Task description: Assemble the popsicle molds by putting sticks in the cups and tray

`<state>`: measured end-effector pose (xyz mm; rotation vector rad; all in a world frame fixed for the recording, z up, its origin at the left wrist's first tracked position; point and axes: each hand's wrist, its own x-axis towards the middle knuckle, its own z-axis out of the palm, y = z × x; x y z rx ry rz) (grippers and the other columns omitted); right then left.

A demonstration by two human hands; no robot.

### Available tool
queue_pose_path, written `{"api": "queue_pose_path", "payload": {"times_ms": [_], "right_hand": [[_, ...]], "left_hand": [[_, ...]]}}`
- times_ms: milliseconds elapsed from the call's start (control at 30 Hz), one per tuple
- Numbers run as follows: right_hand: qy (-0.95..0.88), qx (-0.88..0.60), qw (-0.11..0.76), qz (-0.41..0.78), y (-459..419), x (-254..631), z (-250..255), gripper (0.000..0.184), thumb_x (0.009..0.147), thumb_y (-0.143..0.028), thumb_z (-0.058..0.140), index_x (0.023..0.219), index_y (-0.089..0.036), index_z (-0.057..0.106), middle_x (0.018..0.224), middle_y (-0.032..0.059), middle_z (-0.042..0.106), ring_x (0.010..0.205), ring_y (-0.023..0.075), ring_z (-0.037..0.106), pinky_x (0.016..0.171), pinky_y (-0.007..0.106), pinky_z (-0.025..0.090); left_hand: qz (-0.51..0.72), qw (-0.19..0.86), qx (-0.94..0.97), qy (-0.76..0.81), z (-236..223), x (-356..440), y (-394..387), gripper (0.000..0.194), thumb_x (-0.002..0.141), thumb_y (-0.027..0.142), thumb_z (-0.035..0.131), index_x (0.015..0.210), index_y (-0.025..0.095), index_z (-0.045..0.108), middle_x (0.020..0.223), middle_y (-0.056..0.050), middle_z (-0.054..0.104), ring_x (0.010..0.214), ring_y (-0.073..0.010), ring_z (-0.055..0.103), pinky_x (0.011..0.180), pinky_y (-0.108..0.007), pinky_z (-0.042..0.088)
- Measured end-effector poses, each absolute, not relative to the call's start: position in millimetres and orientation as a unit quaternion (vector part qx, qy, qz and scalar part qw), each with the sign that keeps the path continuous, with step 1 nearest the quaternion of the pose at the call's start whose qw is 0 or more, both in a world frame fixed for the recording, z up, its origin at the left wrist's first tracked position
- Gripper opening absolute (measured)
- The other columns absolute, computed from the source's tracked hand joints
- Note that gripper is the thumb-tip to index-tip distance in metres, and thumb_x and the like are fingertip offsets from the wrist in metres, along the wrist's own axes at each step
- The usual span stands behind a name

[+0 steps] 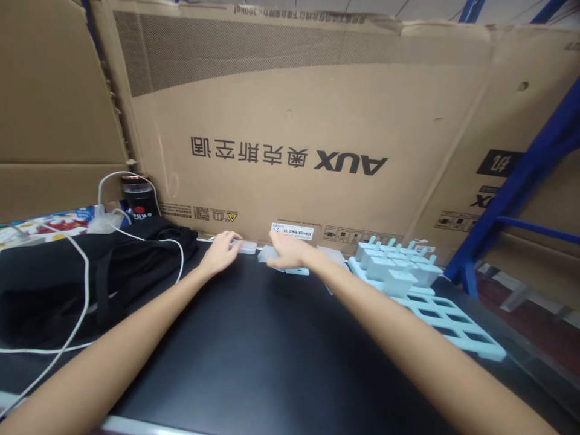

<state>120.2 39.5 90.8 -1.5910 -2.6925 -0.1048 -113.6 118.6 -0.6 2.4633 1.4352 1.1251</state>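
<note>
At the far side of the black tabletop, my left hand [221,252] lies low with fingers stretched forward, its fingertips at the left end of a flat, clear plastic piece [247,247]. My right hand [290,250] is closed around a pale, translucent block-shaped piece [264,256], part of it covered by the fingers. Just below that hand lies a small light-blue flat piece [297,271]. Beyond my right wrist a translucent flat sheet or lid [334,256] shows partly.
To the right stands a light-blue ice pop mould set [392,266] with several sticks upright, on a frame with rectangular openings [453,323]. A black bag [136,266], white cables [86,284] and a dark jar [141,196] occupy the left. A large cardboard box [281,109] walls the back; a blue metal post [516,187] rises right.
</note>
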Motion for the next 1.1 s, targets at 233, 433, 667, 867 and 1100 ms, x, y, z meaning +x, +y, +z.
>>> {"api": "queue_pose_path", "payload": {"times_ms": [233, 433, 667, 867, 1100], "right_hand": [[-0.893, -0.424, 0.1, -0.117, 45, 84, 41, 0.033, 0.094, -0.044, 0.05, 0.115, -0.019, 0.058, 0.124, 0.0111, 0.054, 0.112, 0.0259, 0.046, 0.089, 0.04, 0.041], [-0.834, -0.449, 0.238, -0.213, 0, 164, 90, 0.04, 0.096, -0.037, 0.044, 0.132, -0.019, 0.051, 0.12, 0.0124, 0.054, 0.109, 0.0263, 0.046, 0.093, 0.042, 0.038], [-0.584, -0.629, 0.424, -0.288, -91, 331, 67, 0.054, 0.084, -0.059, 0.048, 0.112, -0.014, 0.053, 0.093, 0.0103, 0.054, 0.09, 0.0274, 0.052, 0.087, 0.046, 0.041], [-0.512, -0.8, 0.313, -0.03, -96, 366, 21, 0.076, 0.067, -0.074, 0.06, 0.109, -0.012, 0.049, 0.086, 0.0094, 0.059, 0.073, 0.0246, 0.058, 0.067, 0.035, 0.046], [-0.522, -0.838, 0.148, -0.05, -99, 351, 32, 0.06, 0.082, -0.074, 0.043, 0.07, -0.016, 0.056, 0.07, 0.0139, 0.063, 0.071, 0.0289, 0.062, 0.063, 0.034, 0.041]], "left_hand": [[0.38, 0.087, 0.825, 0.409, -12, -141, 135, 0.033, 0.09, 0.047, 0.05, 0.108, 0.021, 0.059, 0.116, -0.006, 0.062, 0.114, -0.0236, 0.053, 0.104, -0.042, 0.038], [0.319, 0.103, 0.855, 0.396, -21, -142, 142, 0.033, 0.083, 0.046, 0.059, 0.107, 0.023, 0.061, 0.124, -0.005, 0.062, 0.12, -0.0268, 0.05, 0.108, -0.044, 0.034], [0.298, 0.112, 0.855, 0.409, -26, -142, 148, 0.031, 0.082, 0.039, 0.053, 0.108, 0.023, 0.061, 0.125, -0.004, 0.061, 0.121, -0.0264, 0.05, 0.107, -0.043, 0.035], [0.285, 0.102, 0.855, 0.421, -23, -142, 146, 0.033, 0.083, 0.041, 0.052, 0.109, 0.022, 0.058, 0.124, -0.007, 0.061, 0.117, -0.0278, 0.053, 0.103, -0.045, 0.037], [0.282, 0.091, 0.848, 0.44, -21, -140, 142, 0.027, 0.083, 0.043, 0.053, 0.102, 0.024, 0.055, 0.123, -0.005, 0.062, 0.117, -0.0273, 0.054, 0.102, -0.044, 0.038]]}}
